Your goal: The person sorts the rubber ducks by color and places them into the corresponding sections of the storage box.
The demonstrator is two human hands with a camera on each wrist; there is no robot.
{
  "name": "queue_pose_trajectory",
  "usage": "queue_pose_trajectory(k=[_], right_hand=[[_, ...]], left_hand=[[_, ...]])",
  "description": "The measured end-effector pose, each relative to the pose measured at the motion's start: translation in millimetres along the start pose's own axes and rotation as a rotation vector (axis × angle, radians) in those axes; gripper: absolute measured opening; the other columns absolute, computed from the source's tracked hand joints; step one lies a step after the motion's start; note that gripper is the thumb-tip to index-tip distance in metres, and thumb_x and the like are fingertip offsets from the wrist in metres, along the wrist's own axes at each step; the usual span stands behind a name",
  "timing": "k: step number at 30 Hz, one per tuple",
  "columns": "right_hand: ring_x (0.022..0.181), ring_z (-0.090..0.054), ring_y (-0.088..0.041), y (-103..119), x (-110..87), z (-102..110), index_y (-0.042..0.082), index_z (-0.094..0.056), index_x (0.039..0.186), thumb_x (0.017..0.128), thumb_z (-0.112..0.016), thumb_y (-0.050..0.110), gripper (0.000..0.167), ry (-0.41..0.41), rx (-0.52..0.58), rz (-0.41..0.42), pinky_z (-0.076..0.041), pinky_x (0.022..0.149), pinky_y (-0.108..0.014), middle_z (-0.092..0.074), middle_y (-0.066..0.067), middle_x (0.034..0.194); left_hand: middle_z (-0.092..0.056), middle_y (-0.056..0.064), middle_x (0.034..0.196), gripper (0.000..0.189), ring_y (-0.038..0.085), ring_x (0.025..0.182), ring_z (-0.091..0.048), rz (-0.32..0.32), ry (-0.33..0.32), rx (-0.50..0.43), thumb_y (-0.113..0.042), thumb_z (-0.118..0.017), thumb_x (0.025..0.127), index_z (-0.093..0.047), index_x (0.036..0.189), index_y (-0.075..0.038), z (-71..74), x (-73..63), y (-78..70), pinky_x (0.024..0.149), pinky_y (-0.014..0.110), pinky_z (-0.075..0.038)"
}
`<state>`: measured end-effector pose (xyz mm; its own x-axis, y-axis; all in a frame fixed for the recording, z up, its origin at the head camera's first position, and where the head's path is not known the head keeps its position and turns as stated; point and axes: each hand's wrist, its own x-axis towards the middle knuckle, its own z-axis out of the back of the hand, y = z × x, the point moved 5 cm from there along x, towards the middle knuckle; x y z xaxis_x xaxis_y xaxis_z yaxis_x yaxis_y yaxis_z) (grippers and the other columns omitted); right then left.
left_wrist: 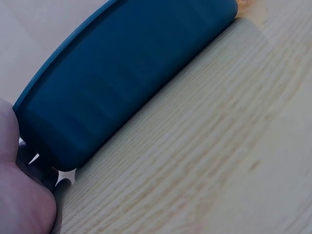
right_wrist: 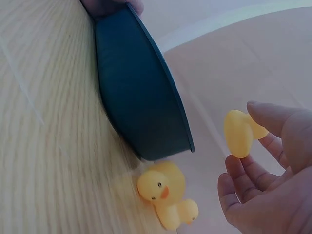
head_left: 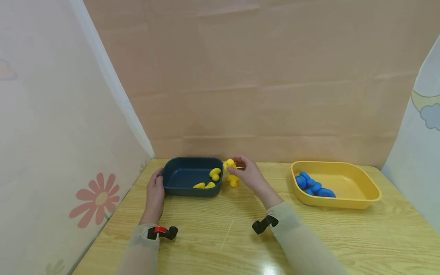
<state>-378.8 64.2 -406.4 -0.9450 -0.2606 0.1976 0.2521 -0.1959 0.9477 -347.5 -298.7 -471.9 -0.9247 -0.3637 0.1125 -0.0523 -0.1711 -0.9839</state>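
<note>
My left hand (head_left: 156, 191) grips the left end of a dark blue bin (head_left: 192, 192), its fingers at the rim and wall. Several yellow rubber ducks (head_left: 215, 172) lie inside the bin. Just beyond the bin's right end, my right hand (head_left: 249, 173) pinches a small yellow rubber duck (right_wrist: 239, 134) between thumb and fingertips, raised off the table. Below it, two more yellow ducks (right_wrist: 163, 187) rest on the table beside the bin, one with its orange beak showing. In the left wrist view, the bin's side wall (left_wrist: 117, 68) fills the upper part, and the left hand is only partly visible.
A yellow bin (head_left: 350, 204) stands on the right side of the wooden table (head_left: 206, 233), with several blue ducks (head_left: 314, 186) gathered at its left end. Brown paper (head_left: 258, 95) covers the back. A white panel with a printed flower (head_left: 101, 198) borders the left.
</note>
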Motion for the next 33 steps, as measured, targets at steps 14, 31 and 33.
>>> queue_pose_trajectory(k=[14, 31, 33], right_hand=[[0.122, -0.066, -0.029, 0.0, 2.0, -39.3, 0.008, -0.068, 0.144, 0.105, -0.08, 0.022, 0.043, 0.047, -0.032, 0.056, -0.054, 0.11, -0.049, -0.071, -0.006, 0.136], [0.141, -0.059, -0.034, -5.0, 4.4, -49.0, 0.005, -0.064, 0.151, 0.107, -0.077, 0.018, 0.048, 0.038, -0.137, 0.102, -0.043, 0.122, -0.053, -0.067, -0.011, 0.15], [0.14, -0.059, -0.034, -7.4, 5.4, -44.9, 0.004, -0.064, 0.151, 0.106, -0.077, 0.016, 0.048, 0.022, -0.134, 0.098, -0.044, 0.121, -0.052, -0.067, -0.012, 0.149]], left_hand=[[-0.03, 0.013, 0.179, 0.054, 0.033, 0.167, -0.021, -0.01, -0.002, 0.022, -0.025, -0.033, 0.12, -0.038, 0.172, -0.009, 0.9, 0.4, 1.5, 0.134, 0.053, -0.019], [-0.03, 0.012, 0.179, 0.055, 0.032, 0.167, -0.021, -0.02, -0.002, 0.029, -0.029, -0.032, 0.121, -0.038, 0.172, -0.009, -0.1, 0.2, 2.8, 0.134, 0.053, -0.019], [-0.031, 0.012, 0.179, 0.055, 0.032, 0.167, -0.021, -0.025, -0.004, 0.03, -0.028, -0.032, 0.12, -0.038, 0.172, -0.009, 0.1, 1.1, 3.5, 0.134, 0.053, -0.019]])
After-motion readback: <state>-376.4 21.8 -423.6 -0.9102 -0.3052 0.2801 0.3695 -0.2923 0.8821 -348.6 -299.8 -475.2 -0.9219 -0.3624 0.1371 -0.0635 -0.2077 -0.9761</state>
